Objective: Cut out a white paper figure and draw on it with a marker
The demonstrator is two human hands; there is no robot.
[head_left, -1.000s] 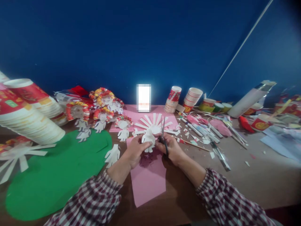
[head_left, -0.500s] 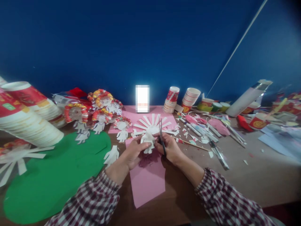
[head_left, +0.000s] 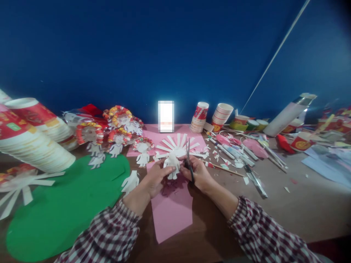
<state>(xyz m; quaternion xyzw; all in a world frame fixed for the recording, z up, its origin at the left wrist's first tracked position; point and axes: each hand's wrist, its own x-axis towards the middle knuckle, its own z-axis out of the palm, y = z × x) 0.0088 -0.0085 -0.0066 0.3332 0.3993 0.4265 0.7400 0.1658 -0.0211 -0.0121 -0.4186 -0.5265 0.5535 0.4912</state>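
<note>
Brown table, cluttered. Nearest: pink sheet lying flat, green sheet to its left. Over the pink sheet's far part, left hand pinches white paper figure, thumb on front; right hand grips scissors, blades pointing away, contact with figure unclear. Beyond: fanned white strips, stacked paper cups, blue wall.

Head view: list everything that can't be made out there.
All in the head view:
Left hand: fingers behind the white paper figure, hidden by that figure.
Scissors: part of the handles, covered by the right hand.
Leaning cups: cut off by the left edge.
Bright rectangle: its content, blurred by pixelation.
Upright red cup: print too small.
</note>
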